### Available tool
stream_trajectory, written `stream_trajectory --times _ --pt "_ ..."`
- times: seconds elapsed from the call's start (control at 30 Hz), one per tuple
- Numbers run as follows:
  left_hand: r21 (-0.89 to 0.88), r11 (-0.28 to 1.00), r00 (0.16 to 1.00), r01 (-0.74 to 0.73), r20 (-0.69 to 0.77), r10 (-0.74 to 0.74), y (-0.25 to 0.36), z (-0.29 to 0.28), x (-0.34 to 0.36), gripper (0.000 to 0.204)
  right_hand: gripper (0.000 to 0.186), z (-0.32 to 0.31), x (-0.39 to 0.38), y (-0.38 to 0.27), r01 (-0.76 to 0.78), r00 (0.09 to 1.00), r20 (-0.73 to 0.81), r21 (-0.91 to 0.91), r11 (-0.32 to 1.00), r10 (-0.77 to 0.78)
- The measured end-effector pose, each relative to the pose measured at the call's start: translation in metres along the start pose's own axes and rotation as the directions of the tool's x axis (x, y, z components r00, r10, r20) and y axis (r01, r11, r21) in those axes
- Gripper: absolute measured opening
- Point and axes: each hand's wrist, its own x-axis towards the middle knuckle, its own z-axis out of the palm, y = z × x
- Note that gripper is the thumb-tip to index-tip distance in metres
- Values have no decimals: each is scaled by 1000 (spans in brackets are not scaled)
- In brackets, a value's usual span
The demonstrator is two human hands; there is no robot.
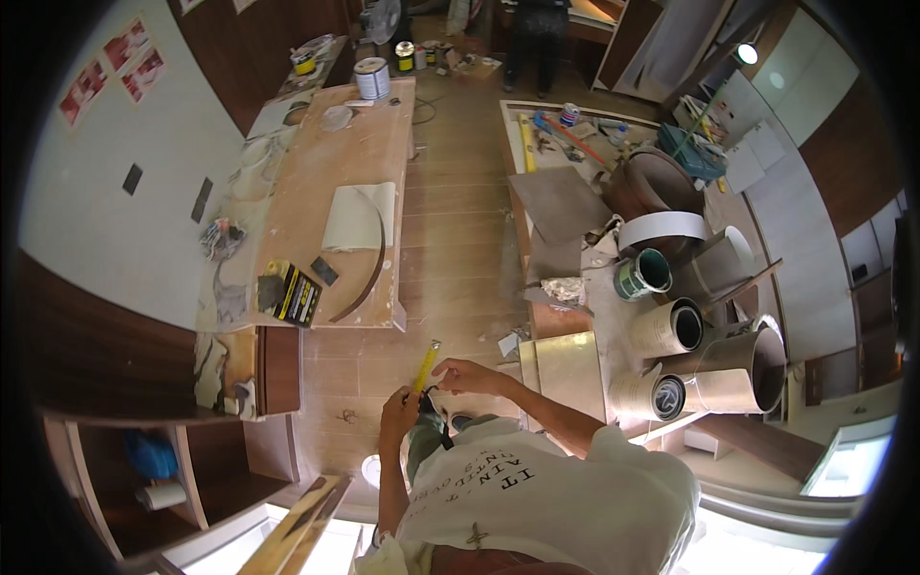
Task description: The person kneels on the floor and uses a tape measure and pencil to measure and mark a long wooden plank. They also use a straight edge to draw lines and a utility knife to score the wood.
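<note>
A tape measure (425, 369) is in front of my body, its yellow blade drawn out a short way and pointing up and away from me. My left hand (401, 410) is closed around its body, which the fingers mostly hide. Close by on the right, my right hand (464, 377) has its fingers bent and drawn together beside the blade. A small dark loop shows below those fingers; whether they grip it is too small to make out.
A long wooden workbench (316, 144) on the left bears a curved strip (372, 273), a black-and-yellow box (295, 292) and a white bucket (372, 79). On the right table stand a green bucket (642, 274) and rolled sheets (668, 328). A person (534, 43) stands far ahead.
</note>
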Motion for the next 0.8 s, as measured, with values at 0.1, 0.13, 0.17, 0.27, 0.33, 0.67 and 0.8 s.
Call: stream_trajectory --times 0.1,0.13,0.17,0.27,0.33,0.67,0.8 --pt "130 984 983 -125 149 105 1 -8 58 26 40 1 17 -6 1 979 -203 157 988 31" --pt "162 970 972 -181 180 152 8 -7 79 27 38 -4 26 -7 25 959 -282 203 979 34" --pt "186 953 958 -238 209 198 20 -6 98 27 36 -14 34 -10 50 933 -356 240 970 40" --pt "195 952 923 -234 352 155 54 -16 147 28 29 -30 54 -36 189 835 -550 269 944 -11" --pt "216 912 878 -348 417 236 72 -14 189 31 27 -51 66 -51 203 768 -640 214 955 -20" --pt "246 856 811 -455 511 284 146 57 383 31 30 -219 139 -72 158 588 -808 140 977 21" --pt "224 931 840 -289 525 134 212 79 459 33 35 -319 171 -94 87 590 -807 24 996 -32"
